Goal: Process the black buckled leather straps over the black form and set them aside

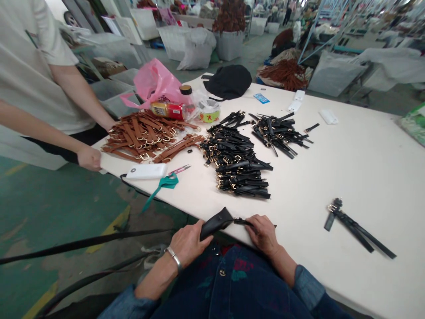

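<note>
At the table's near edge, my left hand is wrapped round a broad black leather piece, which looks folded or padded. Long black straps trail off to the left behind this hand; whether they join the piece is hidden. My right hand pinches a narrow black strap whose left end, with small hardware, lies against the broad piece's tip. Further in, a dense pile of black buckle straps with gold buckles lies on the white table. A few similar loose straps lie to the right.
Brown buckle straps are heaped at the left, beside a standing person whose hand touches the table edge. Nearby lie a white case, pink snips and green cloth. A pink bag and black cap sit behind.
</note>
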### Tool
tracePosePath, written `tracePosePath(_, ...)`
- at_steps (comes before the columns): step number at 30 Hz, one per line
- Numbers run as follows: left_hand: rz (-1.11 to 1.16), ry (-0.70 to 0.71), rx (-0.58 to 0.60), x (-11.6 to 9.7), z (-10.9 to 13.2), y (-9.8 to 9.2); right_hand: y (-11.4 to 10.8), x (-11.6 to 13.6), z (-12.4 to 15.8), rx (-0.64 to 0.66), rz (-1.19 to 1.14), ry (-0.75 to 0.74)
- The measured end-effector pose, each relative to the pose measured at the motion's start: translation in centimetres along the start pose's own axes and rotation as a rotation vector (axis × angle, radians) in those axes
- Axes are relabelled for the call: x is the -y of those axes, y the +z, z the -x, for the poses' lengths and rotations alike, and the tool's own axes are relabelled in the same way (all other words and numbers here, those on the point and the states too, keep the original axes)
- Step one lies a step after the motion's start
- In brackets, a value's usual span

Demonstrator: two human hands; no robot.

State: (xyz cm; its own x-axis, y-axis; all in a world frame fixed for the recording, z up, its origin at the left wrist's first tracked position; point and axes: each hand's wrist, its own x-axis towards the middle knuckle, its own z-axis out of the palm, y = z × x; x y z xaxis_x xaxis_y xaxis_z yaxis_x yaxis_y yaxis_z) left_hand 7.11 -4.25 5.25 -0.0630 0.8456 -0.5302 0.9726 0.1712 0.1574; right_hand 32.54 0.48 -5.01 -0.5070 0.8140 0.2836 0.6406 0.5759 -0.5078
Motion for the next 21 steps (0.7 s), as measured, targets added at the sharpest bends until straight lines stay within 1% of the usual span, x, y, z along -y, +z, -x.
tracePosePath(4, 0.001, 0.029, -0.014, -0.2, 0.5, -0.1, 0.1, -0.1, 0.5, 0.005, -0.045, 0.004)
tracePosePath(7, -0.007, 0.06, -0.021, -0.3, 0.6, 0.0, 0.1, 0.0, 0.6, 0.032, -0.068, 0.024)
tracePosePath(14, -0.035, 0.112, 0.04, -1.4, 0.0, 1.2, 0.0, 0.1, 0.5, 0.041, -0.12, 0.007)
tracePosePath(18, -0.064, 0.108, 0.02, -2.0, -0.4, 1.8, -0.2, 0.2, 0.4, 0.069, -0.133, 0.012)
tracePosePath(21, -0.083, 0.083, -0.016, -2.6, -0.8, 1.7, -0.3, 0.3, 0.2, 0.073, -0.151, 0.024)
